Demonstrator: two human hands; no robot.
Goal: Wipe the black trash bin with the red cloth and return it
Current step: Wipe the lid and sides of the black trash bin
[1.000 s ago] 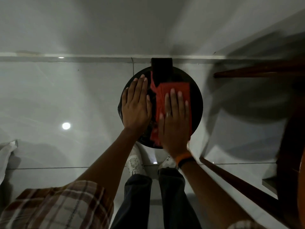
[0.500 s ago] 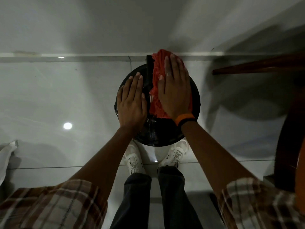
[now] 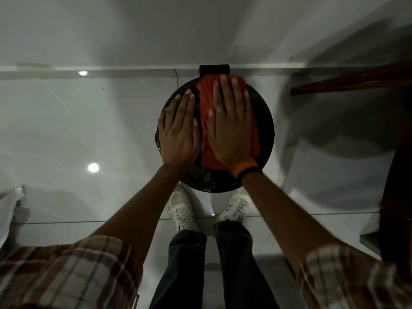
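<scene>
I see my right hand [image 3: 230, 132] pressed flat on the red cloth [image 3: 208, 101], running lengthwise toward frame top over the black trash bin [image 3: 264, 121], left hand [image 3: 178, 130] apparently flat beside it.

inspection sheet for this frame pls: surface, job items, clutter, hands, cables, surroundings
Surface: glossy pale tiled floor, ceiling lights reflected.
Job's things: black trash bin against the skirting, lid shut; red cloth spread flat on the lid.
Clutter: white bag or fabric at the left edge.
Hands: right hand flat on the cloth, no grip; left hand flat on the lid beside it.
Cables: nothing seen.
Surroundings: grey wall; dark wooden furniture on the right; white shoes.
</scene>
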